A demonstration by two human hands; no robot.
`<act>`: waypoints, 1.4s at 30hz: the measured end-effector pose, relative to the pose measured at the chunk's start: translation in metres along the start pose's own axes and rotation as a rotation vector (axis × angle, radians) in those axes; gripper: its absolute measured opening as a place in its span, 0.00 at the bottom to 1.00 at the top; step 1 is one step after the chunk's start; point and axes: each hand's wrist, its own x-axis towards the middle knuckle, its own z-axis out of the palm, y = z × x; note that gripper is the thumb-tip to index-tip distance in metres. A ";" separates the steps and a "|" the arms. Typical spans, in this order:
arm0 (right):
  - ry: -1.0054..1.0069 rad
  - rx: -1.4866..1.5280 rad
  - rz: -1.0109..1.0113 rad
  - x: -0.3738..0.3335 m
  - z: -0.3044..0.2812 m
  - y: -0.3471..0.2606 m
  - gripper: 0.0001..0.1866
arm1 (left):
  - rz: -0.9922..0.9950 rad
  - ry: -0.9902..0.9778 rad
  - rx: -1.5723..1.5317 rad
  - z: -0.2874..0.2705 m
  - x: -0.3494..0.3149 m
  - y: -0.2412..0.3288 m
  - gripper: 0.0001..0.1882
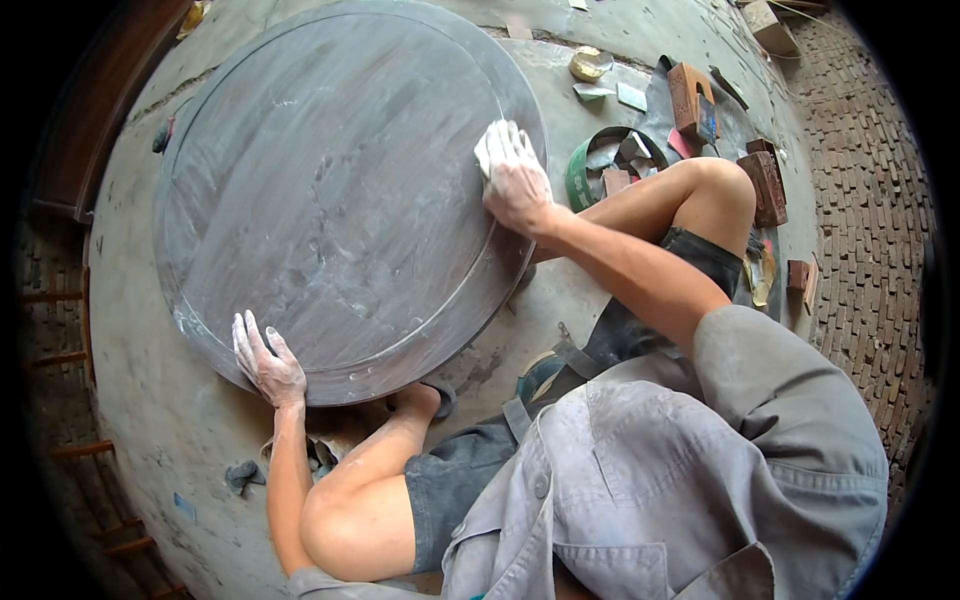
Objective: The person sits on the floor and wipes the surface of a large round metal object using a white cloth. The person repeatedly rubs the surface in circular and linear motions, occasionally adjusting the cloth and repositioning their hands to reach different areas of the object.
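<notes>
A large round grey tabletop-like disc [330, 200] with a raised rim and pale dusty streaks lies before me. At its lower left, my left hand [268, 362] rests against the edge, fingers spread and white with powder, holding nothing. On the right side of the rim, my right hand [515, 180] presses down with its powdered fingers close together and bent. Whatever lies under those fingers, if anything, is hidden.
A round green tin [578, 178] of small blocks and scraps stands right of the disc. Beyond it are a brick-coloured block [690, 100], a yellowish bowl [590, 64] and another reddish block [765, 185]. A dark rag [244, 476] lies at lower left. My bent legs flank the disc's near side.
</notes>
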 end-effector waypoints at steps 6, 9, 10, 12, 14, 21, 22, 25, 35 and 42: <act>-0.037 0.044 -0.045 -0.016 0.006 -0.019 0.40 | -0.014 0.016 0.000 -0.002 -0.004 -0.006 0.25; 0.047 -0.025 0.043 0.011 0.016 0.011 0.39 | 0.013 0.029 -0.031 0.008 0.003 0.000 0.25; 0.030 -0.054 0.045 0.007 0.018 0.002 0.39 | 0.018 0.027 -0.026 0.007 0.001 -0.004 0.25; 0.016 -0.029 -0.012 -0.013 0.021 -0.005 0.32 | -0.002 0.002 -0.032 0.002 -0.002 -0.004 0.25; -0.011 -0.002 -0.045 -0.013 0.006 -0.014 0.29 | -0.017 -0.004 -0.025 -0.004 -0.003 -0.006 0.26; 0.019 0.045 0.010 -0.011 0.016 0.002 0.33 | -0.007 0.007 -0.029 0.000 -0.001 0.000 0.25; 0.005 0.014 -0.011 -0.007 0.012 0.006 0.36 | -0.007 0.009 -0.023 0.000 -0.001 -0.001 0.25; -0.029 0.032 0.000 0.002 0.003 0.007 0.35 | -0.002 0.005 -0.028 0.002 -0.001 -0.002 0.26; -0.051 0.001 -0.095 -0.008 -0.009 0.005 0.28 | -0.009 0.002 -0.032 0.000 -0.001 -0.003 0.26; 0.025 0.076 -0.053 -0.009 0.006 0.014 0.26 | -0.001 0.004 -0.034 -0.002 -0.002 -0.004 0.25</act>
